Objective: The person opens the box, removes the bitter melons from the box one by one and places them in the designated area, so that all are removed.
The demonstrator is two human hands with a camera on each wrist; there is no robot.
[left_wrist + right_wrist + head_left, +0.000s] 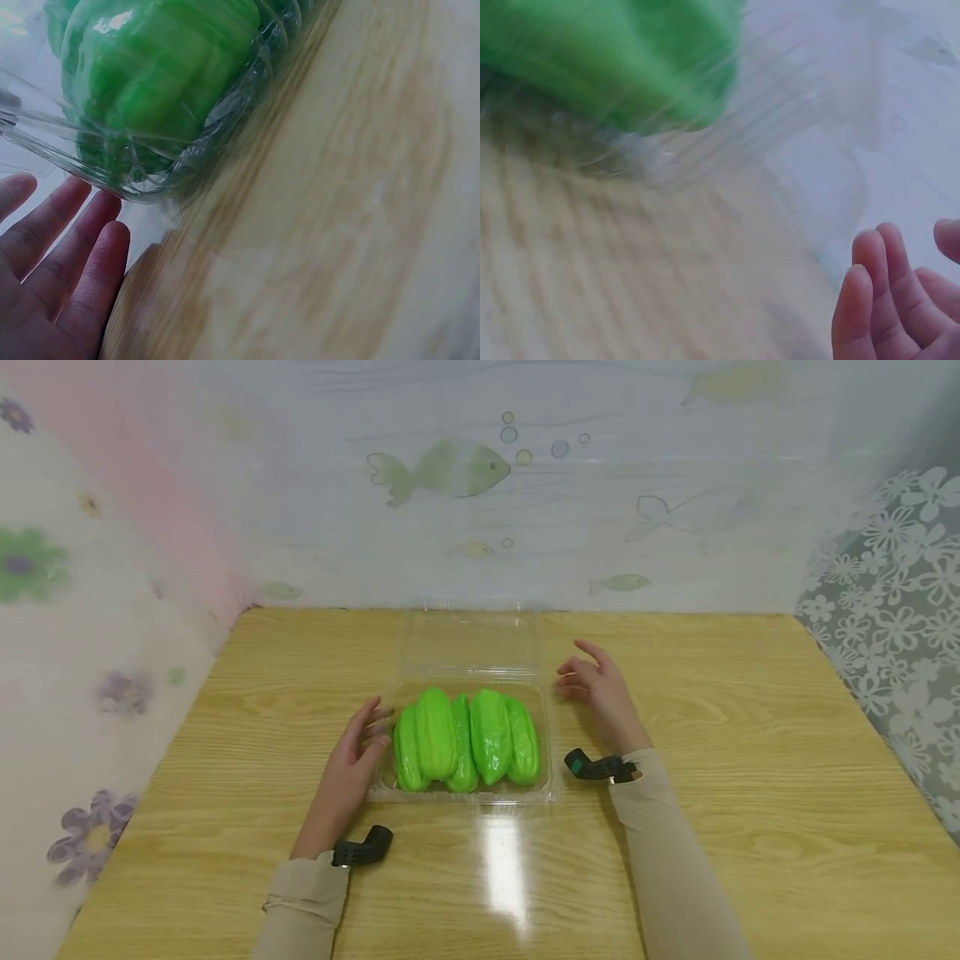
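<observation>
At the far left we see a pale wall (97,710) painted with flowers, and next to it the wood-grain table (225,760). The left hand (351,768) is beside the clear plastic box (551,760), its fingers extended and spread apart, gripping nothing. In the left wrist view we find its fingertips right up at the edge of the box, but we cannot tell whether they touch it. A black wrist device (363,846) sits at the beige cuff below.

Between the hands we have the box itself, resting on the table, its transparent lid (471,643) folded back toward the wall with painted fish (465,468). Inside, five bright green ridged pieces (432,735) lie side by side, pointing roughly away from us.

To the right of the box we see the right hand (603,693), apart from it, fingers loosely bent and thumb separate; it holds nothing. A second black device (596,767) is at that wrist. Farthest right is a grey surface with white flowers (900,627).
</observation>
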